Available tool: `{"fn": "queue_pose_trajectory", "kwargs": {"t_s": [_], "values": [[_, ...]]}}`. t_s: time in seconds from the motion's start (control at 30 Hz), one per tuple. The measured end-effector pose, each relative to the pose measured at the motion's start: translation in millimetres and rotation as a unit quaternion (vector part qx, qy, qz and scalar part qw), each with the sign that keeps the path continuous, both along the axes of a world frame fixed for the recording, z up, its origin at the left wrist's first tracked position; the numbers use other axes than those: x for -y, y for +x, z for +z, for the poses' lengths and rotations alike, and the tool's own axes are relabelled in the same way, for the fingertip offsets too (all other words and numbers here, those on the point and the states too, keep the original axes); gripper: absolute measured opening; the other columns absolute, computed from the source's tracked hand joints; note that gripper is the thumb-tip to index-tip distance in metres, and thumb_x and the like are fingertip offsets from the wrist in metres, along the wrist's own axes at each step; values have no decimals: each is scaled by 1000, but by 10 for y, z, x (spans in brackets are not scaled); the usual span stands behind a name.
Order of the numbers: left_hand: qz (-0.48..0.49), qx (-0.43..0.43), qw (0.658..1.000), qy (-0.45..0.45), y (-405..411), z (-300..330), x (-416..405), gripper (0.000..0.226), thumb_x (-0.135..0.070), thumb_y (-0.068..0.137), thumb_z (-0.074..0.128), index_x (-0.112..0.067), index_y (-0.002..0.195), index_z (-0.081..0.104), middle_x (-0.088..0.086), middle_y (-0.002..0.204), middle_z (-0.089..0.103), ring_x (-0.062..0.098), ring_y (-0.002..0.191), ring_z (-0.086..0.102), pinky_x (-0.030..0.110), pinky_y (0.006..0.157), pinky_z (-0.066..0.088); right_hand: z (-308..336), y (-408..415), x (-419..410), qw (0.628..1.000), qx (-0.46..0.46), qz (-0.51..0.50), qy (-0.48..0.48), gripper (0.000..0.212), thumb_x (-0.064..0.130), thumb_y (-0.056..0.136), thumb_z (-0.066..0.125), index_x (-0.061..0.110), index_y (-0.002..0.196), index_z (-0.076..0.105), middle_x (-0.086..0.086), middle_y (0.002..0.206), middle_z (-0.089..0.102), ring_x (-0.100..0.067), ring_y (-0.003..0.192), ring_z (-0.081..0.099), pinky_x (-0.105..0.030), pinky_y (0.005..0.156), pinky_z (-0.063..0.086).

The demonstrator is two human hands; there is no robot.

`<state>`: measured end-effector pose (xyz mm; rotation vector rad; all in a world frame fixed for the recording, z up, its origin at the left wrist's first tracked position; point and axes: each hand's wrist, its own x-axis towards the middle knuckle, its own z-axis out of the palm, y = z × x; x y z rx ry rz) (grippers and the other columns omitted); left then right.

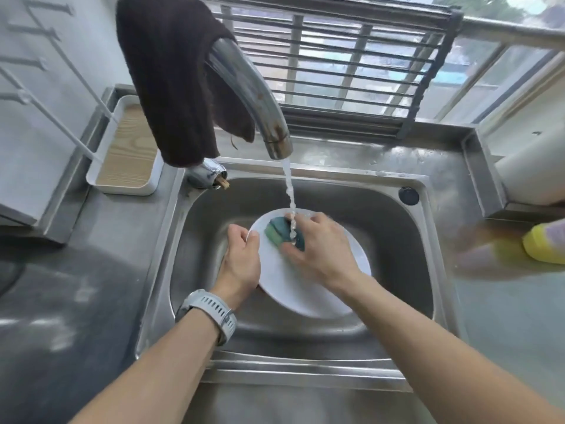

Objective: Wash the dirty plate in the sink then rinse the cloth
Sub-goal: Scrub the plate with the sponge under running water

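A white plate (287, 286) is tilted inside the steel sink (397, 240). My left hand (241, 261) grips the plate's left rim, thumb on its face. My right hand (321, 246) holds a green-and-teal cloth (279, 231) against the plate's upper part. Water runs from the chrome faucet (253, 96) straight onto the cloth and my right fingers. A dark brown towel (174, 78) hangs over the faucet neck.
A white tray with a wood-look base (128, 151) stands on the counter at back left. A yellow sponge-like thing (544, 246) lies on the right counter. A folded metal rack (351, 65) leans against the window behind the sink. An overflow cap (408, 195) sits at the sink's back right.
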<state>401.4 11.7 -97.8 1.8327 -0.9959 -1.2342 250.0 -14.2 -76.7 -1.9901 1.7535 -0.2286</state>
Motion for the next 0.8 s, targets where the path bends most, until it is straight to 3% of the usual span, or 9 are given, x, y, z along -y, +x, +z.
{"fn": "queue_pose_trajectory", "kwargs": {"t_s": [0.13, 0.3, 0.47, 0.57, 0.7, 0.8], "values": [[1, 7, 1000, -5, 19, 57, 78, 25, -38, 105, 38, -23, 86, 34, 0, 80, 45, 22, 73, 42, 42, 71, 39, 69, -509, -241, 992, -100, -70, 2, 53, 51, 86, 57, 36, 137, 50, -8, 109, 56, -33, 99, 56, -37, 90, 46], [-29, 20, 999, 10, -33, 22, -7, 24, -43, 103, 40, -24, 90, 37, -2, 78, 47, 21, 71, 43, 42, 71, 39, 227, -210, -688, 998, 32, 10, 46, 56, 51, 84, 61, 42, 137, 46, 4, 107, 52, -20, 99, 55, -30, 87, 46], [-37, -8, 999, 2, -28, 28, -43, 23, -37, 106, 41, -16, 98, 40, -2, 78, 43, 19, 70, 40, 38, 67, 36, -66, -424, -74, 993, -54, -101, 7, 58, 50, 87, 59, 31, 141, 47, -9, 114, 55, -33, 105, 56, -40, 93, 46], [-39, -3, 999, -20, -116, 82, -41, 26, -32, 108, 41, -7, 103, 41, -2, 77, 42, 16, 67, 38, 37, 64, 33, -150, -283, 56, 994, -24, -103, 10, 61, 50, 88, 58, 31, 145, 44, -10, 116, 54, -33, 108, 55, -40, 96, 44], [-10, -34, 999, -25, -108, 79, -10, 23, -36, 109, 38, -14, 103, 43, 1, 89, 55, 19, 82, 52, 48, 81, 48, 0, 78, -87, 997, 58, -50, -3, 53, 55, 87, 59, 38, 137, 51, -3, 105, 56, -25, 103, 56, -34, 90, 47], [23, -50, 998, -21, -45, 32, -10, 24, -39, 109, 36, -16, 105, 42, 8, 102, 59, 25, 94, 56, 59, 96, 49, 155, 87, -413, 998, 58, 5, -5, 55, 56, 86, 58, 39, 138, 50, 1, 102, 53, -22, 96, 56, -34, 86, 49]]}}
